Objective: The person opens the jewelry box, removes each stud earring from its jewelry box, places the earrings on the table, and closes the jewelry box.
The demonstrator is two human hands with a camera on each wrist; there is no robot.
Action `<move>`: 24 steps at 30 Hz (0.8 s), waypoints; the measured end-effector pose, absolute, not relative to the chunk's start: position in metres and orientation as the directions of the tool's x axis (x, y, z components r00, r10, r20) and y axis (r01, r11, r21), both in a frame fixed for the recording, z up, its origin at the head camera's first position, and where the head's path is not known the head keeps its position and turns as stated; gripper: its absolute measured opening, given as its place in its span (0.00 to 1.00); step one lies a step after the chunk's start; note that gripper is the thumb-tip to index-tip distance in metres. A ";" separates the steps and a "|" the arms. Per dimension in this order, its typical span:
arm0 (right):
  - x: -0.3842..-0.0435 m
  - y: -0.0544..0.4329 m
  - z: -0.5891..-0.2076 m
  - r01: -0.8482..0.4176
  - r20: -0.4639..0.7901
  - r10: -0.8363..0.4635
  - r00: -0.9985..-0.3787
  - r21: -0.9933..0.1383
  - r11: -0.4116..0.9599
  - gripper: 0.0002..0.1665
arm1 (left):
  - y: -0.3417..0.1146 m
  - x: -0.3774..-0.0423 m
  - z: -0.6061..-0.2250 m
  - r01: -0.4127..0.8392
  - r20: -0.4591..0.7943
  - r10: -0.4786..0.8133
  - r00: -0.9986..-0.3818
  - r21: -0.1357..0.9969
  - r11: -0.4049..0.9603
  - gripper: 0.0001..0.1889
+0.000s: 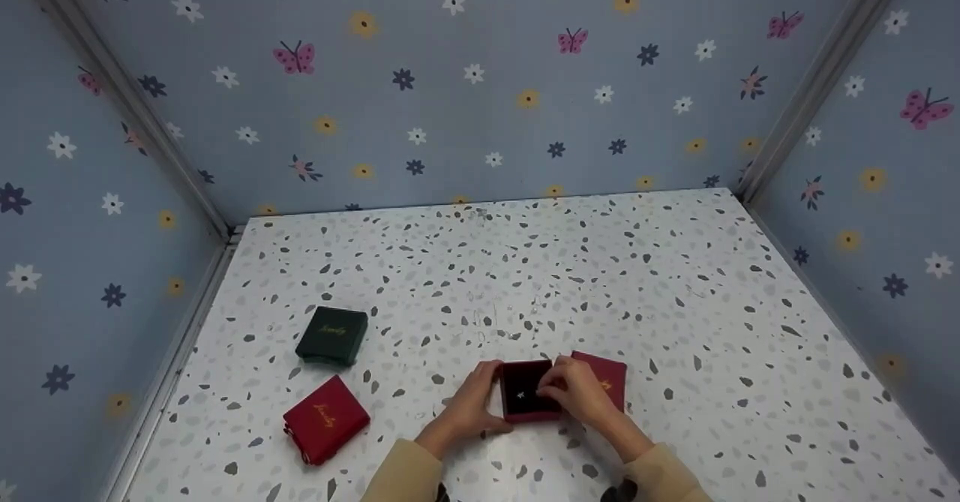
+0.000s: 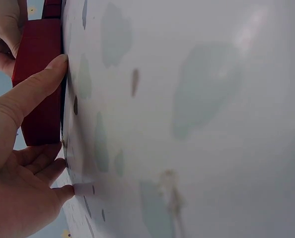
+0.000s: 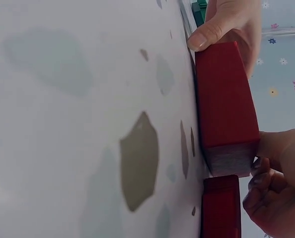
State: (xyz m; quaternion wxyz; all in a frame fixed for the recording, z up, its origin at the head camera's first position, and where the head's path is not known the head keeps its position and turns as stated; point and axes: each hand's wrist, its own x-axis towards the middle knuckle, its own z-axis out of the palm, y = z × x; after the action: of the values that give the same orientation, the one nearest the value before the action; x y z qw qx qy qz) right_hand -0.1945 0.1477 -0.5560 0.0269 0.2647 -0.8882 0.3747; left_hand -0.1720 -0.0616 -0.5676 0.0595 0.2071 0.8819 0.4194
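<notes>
An uncovered red jewelry box (image 1: 531, 416) with a black lining stands on the speckled table. A small silvery piece (image 1: 521, 395), its kind too small to tell, sits on the lining. My left hand (image 1: 471, 404) grips the box at its left side, thumb on the near face and fingers at the far corner, as the left wrist view also shows. Over the box's right part, my right hand (image 1: 577, 391) bends its fingers down with thumb and fingertips close together at the lining. Whether they pinch something is too small to see. The red lid (image 1: 611, 379) lies partly behind that hand.
Toward the left are a dark green box (image 1: 332, 335) with gold lettering and, nearer, a bright red box (image 1: 327, 419) with gold lettering. Flower-patterned panels (image 1: 450, 112) wall the table (image 1: 480, 277) at the back and both sides.
</notes>
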 end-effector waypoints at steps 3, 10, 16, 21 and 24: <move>-0.194 0.147 -0.555 -0.479 0.239 -0.441 -0.865 -0.657 0.583 0.02 | -0.062 -0.172 -0.567 0.312 0.066 0.412 -0.909 0.765 0.564 0.47; -0.194 0.148 -0.554 -0.460 0.222 -0.430 -0.875 -0.660 0.594 0.03 | -0.062 -0.172 -0.568 0.316 0.070 0.410 -0.909 0.756 0.573 0.48; -0.195 0.148 -0.550 -0.413 0.174 -0.411 -0.895 -0.676 0.610 0.04 | -0.062 -0.172 -0.568 0.311 0.064 0.411 -0.910 0.760 0.571 0.49; -0.196 0.148 -0.548 -0.386 0.134 -0.416 -0.900 -0.689 0.614 0.04 | -0.062 -0.172 -0.567 0.292 0.043 0.410 -0.911 0.769 0.569 0.49; -0.197 0.148 -0.547 -0.400 0.145 -0.426 -0.893 -0.691 0.602 0.03 | -0.061 -0.172 -0.567 0.291 0.044 0.408 -0.912 0.770 0.568 0.48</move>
State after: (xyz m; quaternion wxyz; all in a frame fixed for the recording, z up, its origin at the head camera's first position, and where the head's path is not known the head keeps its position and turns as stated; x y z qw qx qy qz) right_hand -0.1974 0.1482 -0.5470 -0.0175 0.2308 -0.8950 0.3814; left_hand -0.1716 -0.0613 -0.5667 0.0693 0.1978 0.8828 0.4204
